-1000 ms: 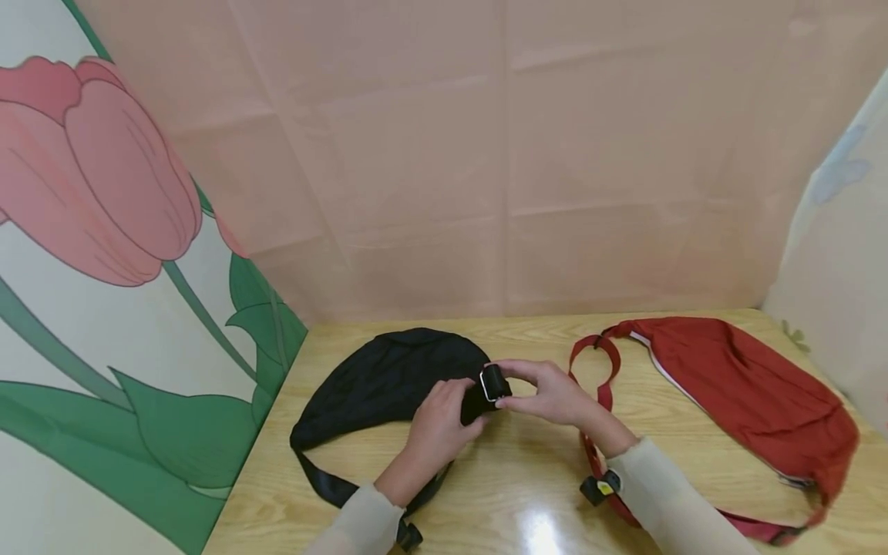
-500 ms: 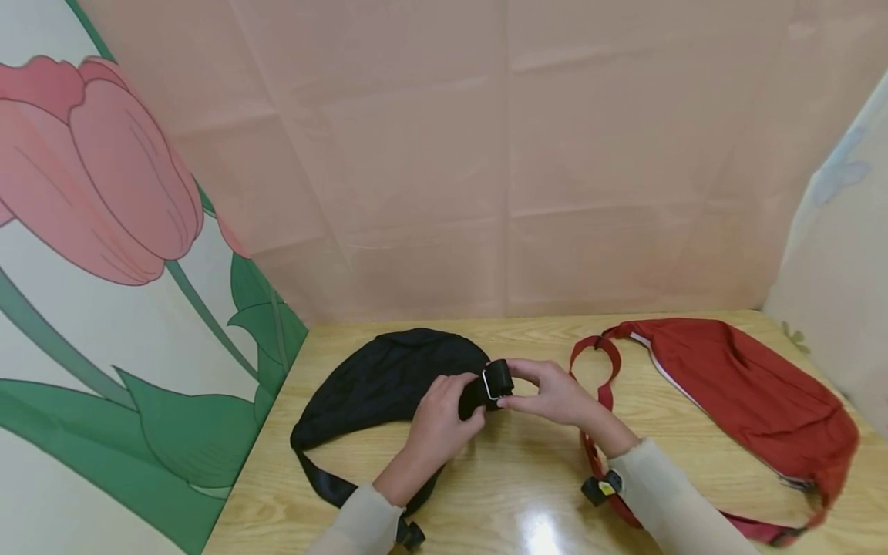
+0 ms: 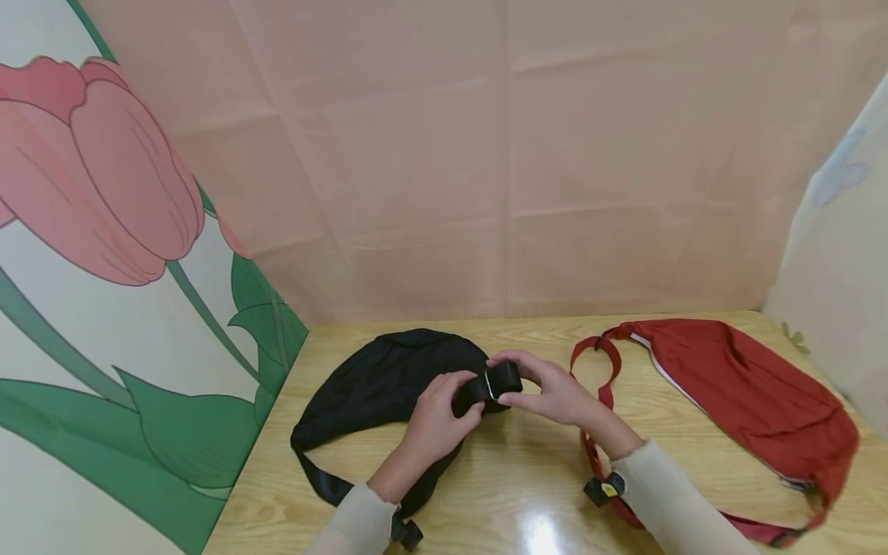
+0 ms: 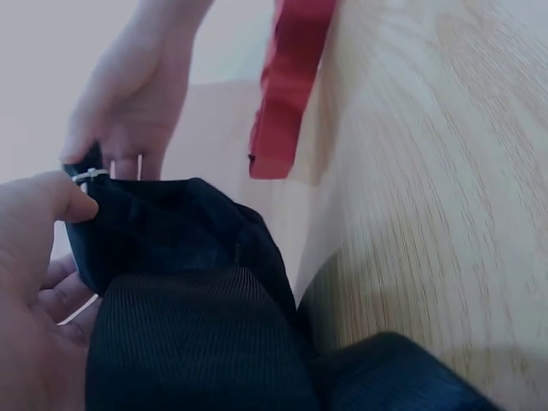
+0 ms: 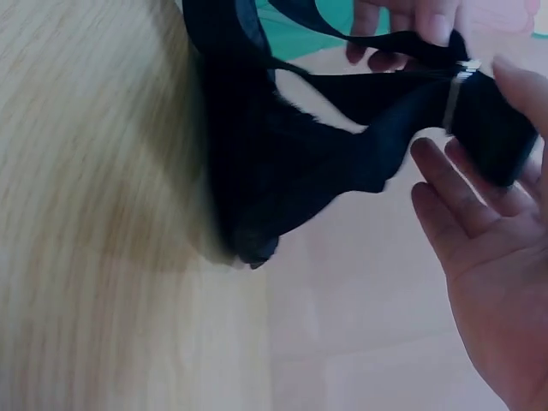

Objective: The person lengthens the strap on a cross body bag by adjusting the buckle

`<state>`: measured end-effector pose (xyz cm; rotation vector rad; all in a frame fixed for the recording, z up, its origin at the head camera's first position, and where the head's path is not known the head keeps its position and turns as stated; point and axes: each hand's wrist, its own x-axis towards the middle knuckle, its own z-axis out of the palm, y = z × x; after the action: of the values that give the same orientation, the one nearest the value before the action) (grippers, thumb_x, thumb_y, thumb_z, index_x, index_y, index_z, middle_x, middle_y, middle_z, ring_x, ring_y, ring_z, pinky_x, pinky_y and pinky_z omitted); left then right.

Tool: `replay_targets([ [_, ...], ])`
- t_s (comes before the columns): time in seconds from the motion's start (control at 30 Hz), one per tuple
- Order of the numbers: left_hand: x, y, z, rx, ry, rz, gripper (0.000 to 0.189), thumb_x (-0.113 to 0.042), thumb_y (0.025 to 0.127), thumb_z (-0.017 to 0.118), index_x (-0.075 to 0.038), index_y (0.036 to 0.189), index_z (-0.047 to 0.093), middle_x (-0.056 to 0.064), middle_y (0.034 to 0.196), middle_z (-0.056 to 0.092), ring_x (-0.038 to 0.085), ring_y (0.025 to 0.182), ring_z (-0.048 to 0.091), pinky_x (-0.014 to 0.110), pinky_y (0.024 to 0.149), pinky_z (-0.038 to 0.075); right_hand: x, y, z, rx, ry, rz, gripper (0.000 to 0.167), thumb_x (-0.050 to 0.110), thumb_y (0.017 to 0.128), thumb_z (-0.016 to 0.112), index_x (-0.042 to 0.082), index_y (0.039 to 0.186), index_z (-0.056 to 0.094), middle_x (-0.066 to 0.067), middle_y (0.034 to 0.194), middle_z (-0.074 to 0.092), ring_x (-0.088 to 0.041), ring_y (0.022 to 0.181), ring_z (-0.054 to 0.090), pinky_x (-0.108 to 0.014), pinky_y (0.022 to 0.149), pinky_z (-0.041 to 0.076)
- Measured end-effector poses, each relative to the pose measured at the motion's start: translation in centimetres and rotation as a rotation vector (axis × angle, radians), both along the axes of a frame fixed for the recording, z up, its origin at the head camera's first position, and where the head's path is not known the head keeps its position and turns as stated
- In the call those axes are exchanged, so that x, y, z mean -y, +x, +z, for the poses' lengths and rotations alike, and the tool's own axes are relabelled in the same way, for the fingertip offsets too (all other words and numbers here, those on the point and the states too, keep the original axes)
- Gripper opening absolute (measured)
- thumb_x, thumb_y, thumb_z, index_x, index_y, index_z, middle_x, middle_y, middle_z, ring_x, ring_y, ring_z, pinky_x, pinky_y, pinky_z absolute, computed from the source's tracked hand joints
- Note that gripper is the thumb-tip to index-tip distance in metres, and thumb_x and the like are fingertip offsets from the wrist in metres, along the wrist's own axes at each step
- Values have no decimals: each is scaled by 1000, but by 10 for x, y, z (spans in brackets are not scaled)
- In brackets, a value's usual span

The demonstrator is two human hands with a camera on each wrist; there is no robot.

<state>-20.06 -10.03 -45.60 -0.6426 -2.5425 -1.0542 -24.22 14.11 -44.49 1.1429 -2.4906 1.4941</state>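
Note:
A black waist bag (image 3: 388,378) lies on the table, and its strap (image 3: 470,395) is lifted between both hands. My left hand (image 3: 442,412) pinches the strap just left of a silver metal slider (image 3: 489,385). On the other side, my right hand (image 3: 553,391) holds the folded strap loop (image 3: 509,378) between thumb and fingers. In the left wrist view, the wide webbing (image 4: 188,334) hangs close to the camera, with the left thumb near the slider (image 4: 92,175). The right wrist view has the strap running through the slider (image 5: 462,86), beside the right fingertips (image 5: 424,150).
A red waist bag (image 3: 749,393) lies at the right, its red strap (image 3: 605,397) passing near the right forearm. That strap's black buckle (image 3: 603,489) sits by the right cuff. Another black buckle (image 3: 407,533) lies beside the left cuff. A pink-beige cloth (image 3: 506,193) hangs behind the table (image 3: 534,478).
The loop in the right hand has shifted slightly right and looks larger, and the slider has turned more edge-on. My left hand has barely moved. The strap below the left wrist spreads wider.

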Motion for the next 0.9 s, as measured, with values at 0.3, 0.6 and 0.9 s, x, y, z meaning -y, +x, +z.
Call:
replay_targets([
  [0.3, 6, 0, -1, 19, -14, 18, 39, -22, 88, 76, -15, 125, 65, 0, 117, 67, 14, 104, 60, 37, 88, 53, -4, 3, 12, -169, 139, -50, 39, 27, 93, 75, 14, 129, 67, 4, 120, 68, -12, 103, 63, -40, 88, 55],
  [0.6, 6, 0, 2, 101, -12, -1, 38, -19, 88, 71, -16, 124, 61, -1, 116, 63, 14, 101, 56, 35, 88, 49, -7, 4, 20, -140, 216, -1, 45, 32, 94, 73, 12, 134, 65, 3, 115, 64, -8, 90, 61, -29, 80, 54],
  [0.9, 4, -1, 6, 201, 16, -80, 46, -23, 88, 71, -19, 131, 56, 0, 117, 56, 15, 95, 54, 29, 81, 48, -8, 6, 25, -132, 191, 31, 38, 27, 95, 73, 15, 130, 64, 2, 118, 63, -9, 95, 63, -33, 85, 55],
])
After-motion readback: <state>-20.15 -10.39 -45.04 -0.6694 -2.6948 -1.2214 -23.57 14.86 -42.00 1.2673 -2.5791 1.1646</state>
